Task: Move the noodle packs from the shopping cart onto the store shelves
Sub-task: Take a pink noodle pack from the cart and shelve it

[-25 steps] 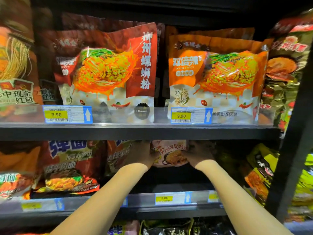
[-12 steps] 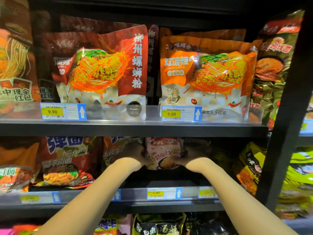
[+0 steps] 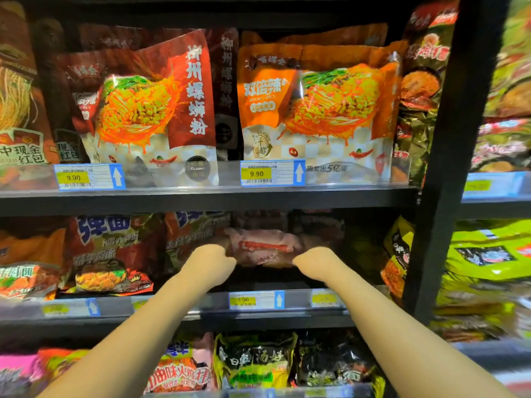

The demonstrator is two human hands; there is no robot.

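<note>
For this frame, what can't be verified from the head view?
- Fingers of left hand and right hand: hidden in the dark shelf bay beside the pink noodle pack, so the grip is unclear.
- The pack's label: motion blur.
- Shopping cart: outside the frame.
- Lower price tag: blurred.

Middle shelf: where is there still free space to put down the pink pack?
A dark gap lies under the pink noodle pack, between the red beef-noodle packs on the left and the yellow packs on the right. Both hands reach into it. The top shelf is crowded.
</note>
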